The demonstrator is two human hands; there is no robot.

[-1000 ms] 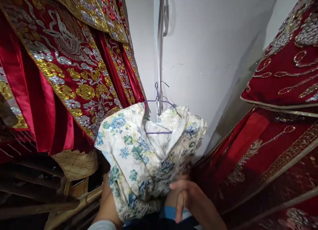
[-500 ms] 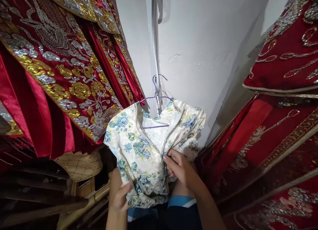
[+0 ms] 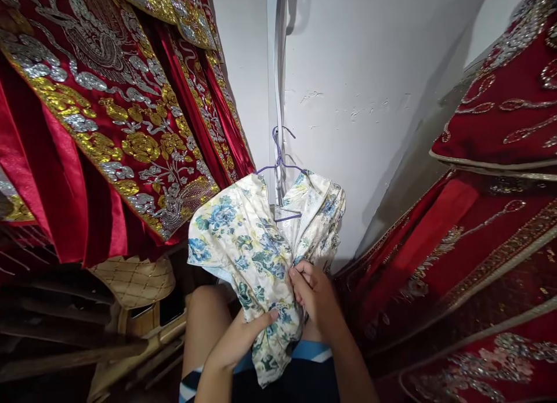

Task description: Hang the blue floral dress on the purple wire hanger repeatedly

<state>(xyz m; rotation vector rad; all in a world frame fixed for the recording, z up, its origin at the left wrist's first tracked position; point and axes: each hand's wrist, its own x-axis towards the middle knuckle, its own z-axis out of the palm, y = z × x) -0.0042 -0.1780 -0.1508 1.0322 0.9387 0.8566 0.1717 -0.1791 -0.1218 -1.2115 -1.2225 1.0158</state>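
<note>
The cream satin dress with blue and green flower print hangs on a thin purple wire hanger. On the left there's a deep red satin robe with gold and silver floral embroidery. The right side has dark red velvet garments with silver and gold beaded swirls. The far wall is plain white. Low on the left sits a tan quilted cushion with a diamond pattern.

Red gold-embroidered robes hanging left, red beaded garments right, white wall, quilted tan cushion
</note>
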